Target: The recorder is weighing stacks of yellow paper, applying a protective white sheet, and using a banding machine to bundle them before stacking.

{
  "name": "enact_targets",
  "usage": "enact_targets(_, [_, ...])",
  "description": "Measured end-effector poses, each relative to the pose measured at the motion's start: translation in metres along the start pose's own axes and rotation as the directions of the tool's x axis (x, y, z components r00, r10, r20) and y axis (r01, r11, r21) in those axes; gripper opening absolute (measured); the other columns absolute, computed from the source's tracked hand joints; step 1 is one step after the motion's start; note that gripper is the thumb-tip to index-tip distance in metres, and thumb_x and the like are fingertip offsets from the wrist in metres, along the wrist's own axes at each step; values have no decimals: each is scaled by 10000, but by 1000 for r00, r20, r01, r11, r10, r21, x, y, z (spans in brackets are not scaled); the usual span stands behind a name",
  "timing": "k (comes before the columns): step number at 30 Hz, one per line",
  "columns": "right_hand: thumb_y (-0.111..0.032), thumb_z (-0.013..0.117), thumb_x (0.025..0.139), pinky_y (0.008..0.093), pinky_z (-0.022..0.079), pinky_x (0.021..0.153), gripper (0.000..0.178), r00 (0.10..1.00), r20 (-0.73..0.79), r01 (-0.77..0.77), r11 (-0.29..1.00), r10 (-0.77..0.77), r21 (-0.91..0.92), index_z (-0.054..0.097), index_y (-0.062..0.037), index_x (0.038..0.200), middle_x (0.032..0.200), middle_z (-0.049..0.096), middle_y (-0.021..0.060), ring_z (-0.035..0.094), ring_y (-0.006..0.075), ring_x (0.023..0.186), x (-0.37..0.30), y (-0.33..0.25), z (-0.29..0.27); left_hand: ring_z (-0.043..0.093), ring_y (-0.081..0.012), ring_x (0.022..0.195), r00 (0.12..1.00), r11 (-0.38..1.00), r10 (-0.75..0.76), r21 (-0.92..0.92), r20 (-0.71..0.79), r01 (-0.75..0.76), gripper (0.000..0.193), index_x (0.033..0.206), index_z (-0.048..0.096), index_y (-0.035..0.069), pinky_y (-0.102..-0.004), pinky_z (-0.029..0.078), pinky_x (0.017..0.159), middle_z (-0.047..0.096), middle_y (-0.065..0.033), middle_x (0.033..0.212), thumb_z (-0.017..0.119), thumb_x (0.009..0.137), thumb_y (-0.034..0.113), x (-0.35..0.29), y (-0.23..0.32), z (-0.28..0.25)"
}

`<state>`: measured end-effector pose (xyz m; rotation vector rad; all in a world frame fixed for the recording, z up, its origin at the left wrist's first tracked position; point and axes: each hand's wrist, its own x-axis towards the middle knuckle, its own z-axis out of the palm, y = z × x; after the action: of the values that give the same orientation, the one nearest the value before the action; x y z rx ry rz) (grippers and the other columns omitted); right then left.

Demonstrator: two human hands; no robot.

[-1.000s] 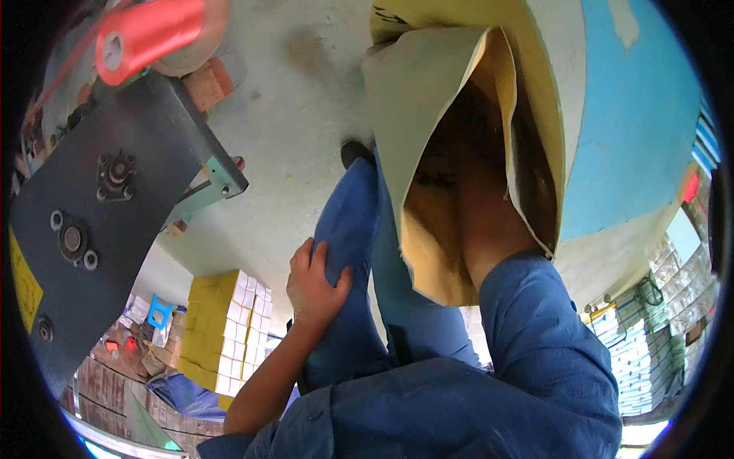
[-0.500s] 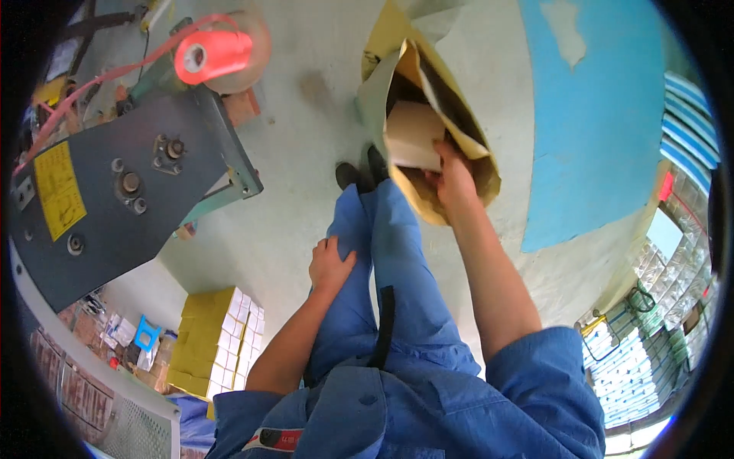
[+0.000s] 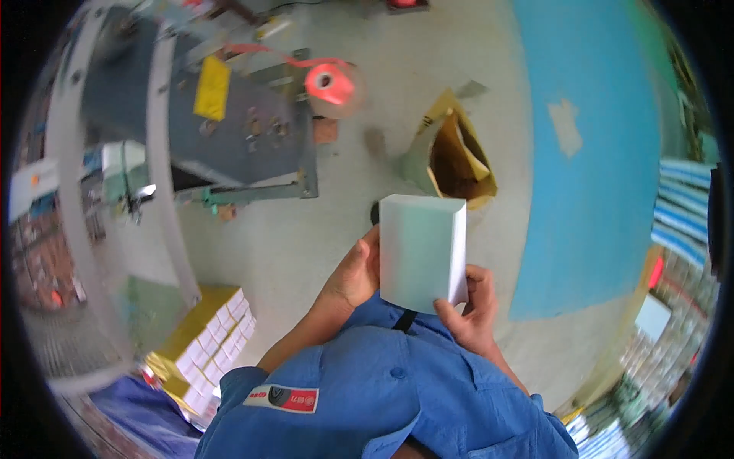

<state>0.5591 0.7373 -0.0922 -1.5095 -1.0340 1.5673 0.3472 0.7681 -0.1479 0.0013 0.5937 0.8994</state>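
Held between the two hands in front of the shirt [image 3: 359,367] is a white block [image 3: 420,252]. The right hand [image 3: 472,312] is closed on its lower right corner, thumb on the upper face and fingers curled at the side. The left hand [image 3: 358,271], half curled, supports the left side, its fingertips hidden behind the block. Half a second ago the right hand was down inside the paper sack [image 3: 417,170] at a pale block, and the left lay on the thigh; now both are clear of those places. The sack stands open on the floor just beyond the hands, slightly right. Farther off, left of the hands, are yellow-and-white stacked packs [image 3: 202,348], a dark machine [image 3: 237,149] and a pink spool [image 3: 332,84].
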Motion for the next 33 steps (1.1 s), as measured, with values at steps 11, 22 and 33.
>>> enact_targets(11, [-173,821,759,386,544,811,583,759,650,366,846,-31,-387,478,5,1196,992,671,212,688,290,945,-26,-20,70,561,-244,1150,747,862,366,-100,-555,-497,551,1368,442,48,-421,477,981,579,-120,1262,629,945,347,-138,-67,-15])
enact_targets(22, [-366,556,979,350,515,883,539,97,970,421,874,225,-244,467,41,1323,1188,628,196,645,233,1000,-82,-32,241,571,-252,1131,243,295,585,-76,-773,-953,554,1345,450,74,-453,482,991,591,-110,1220,684,905,315,-302,-125,-54])
enact_targets(33, [-223,582,927,432,458,978,661,-131,973,561,824,190,-85,268,-2,1465,1296,545,281,572,378,1186,-222,80,476,539,-261,1124,80,345,428,81,-900,-935,556,1380,395,67,-448,469,946,535,-133,1264,573,964,389,-473,-113,-179])
